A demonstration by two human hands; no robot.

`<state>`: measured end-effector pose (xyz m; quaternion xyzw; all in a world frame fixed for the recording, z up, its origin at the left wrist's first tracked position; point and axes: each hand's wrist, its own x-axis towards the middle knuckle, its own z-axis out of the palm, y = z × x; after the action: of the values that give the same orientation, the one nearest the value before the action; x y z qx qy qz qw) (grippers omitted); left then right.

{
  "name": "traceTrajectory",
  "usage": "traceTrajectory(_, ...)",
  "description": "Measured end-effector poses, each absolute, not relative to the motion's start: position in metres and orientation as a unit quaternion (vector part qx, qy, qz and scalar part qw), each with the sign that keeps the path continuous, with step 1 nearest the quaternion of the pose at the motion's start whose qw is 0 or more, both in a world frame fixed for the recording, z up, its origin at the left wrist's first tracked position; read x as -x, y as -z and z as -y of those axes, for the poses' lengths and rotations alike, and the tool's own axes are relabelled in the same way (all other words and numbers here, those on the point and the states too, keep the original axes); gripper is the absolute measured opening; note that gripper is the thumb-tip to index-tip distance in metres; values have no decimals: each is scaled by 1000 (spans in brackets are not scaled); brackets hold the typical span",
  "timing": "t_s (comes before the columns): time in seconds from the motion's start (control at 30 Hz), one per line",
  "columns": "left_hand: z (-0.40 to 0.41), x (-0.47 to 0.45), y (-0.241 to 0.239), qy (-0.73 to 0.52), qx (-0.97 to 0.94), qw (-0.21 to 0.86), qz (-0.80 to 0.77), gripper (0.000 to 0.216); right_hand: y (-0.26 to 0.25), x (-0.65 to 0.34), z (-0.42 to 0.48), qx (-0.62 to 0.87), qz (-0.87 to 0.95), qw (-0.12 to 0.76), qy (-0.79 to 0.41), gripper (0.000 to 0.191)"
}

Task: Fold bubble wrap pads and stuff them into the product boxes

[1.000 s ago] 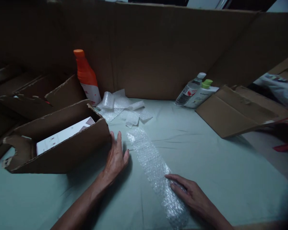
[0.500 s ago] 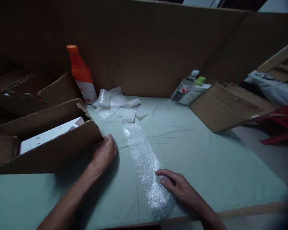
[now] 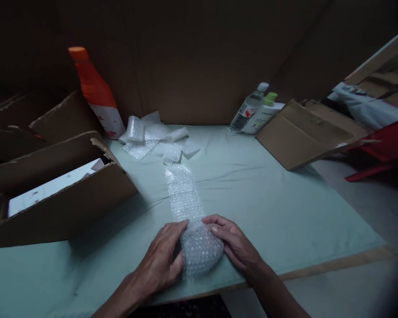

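Note:
A long strip of clear bubble wrap (image 3: pixel 185 196) lies on the pale green cloth (image 3: pixel 252 212), its near end folded back over itself into a rounded bulge. My left hand (image 3: pixel 166 254) grips the left edge of this folded end between thumb and fingers. On the opposite edge, my right hand (image 3: pixel 234 240) pinches the fold with its thumb and fingertips. Whether anything lies inside the fold I cannot tell. Beyond the strip's far end sits a pile of loose bubble wrap pieces (image 3: pixel 152 134).
To the left stands an open cardboard box (image 3: pixel 96 194) with a white box (image 3: pixel 53 185) inside. An orange bottle (image 3: pixel 97 90) leans behind it. At the back right are a clear bottle (image 3: pixel 247 110), a green-capped bottle (image 3: pixel 260 117) and a tilted cardboard box (image 3: pixel 295 137).
My left hand has left the cardboard box and come to the bubble wrap. The strip's near end is now folded up and away from me, with both hands on it. The view has shifted slightly.

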<state>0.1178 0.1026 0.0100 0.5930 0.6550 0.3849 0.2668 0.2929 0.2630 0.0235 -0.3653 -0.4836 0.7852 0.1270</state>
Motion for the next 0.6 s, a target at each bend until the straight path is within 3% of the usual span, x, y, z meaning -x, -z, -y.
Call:
traceTrajectory(0.1, -121, -112, -3, -418, -501, 303, -695, 49, -23, -289, -262, 353, 458, 161, -799, 50)
traceTrajectory(0.23, -139, -103, -3, -375, -438, 291, -764, 41, -23, -292, -263, 320, 450, 197, -810, 72)
traceTrajectory(0.33, -147, -102, -7, -316, -428, 262, -805, 34, -23, -298, -261, 317, 528, 227, -755, 71)
traceTrajectory(0.5, -155, -103, -11, -271, -426, 262, -823, 58, -16, -300, -256, 260, 796, 266, -477, 36)
traceTrajectory(0.6, -157, -103, -11, -257, -432, 256, -826, 57, -10, -291, -257, 166, 907, 239, -306, 45)
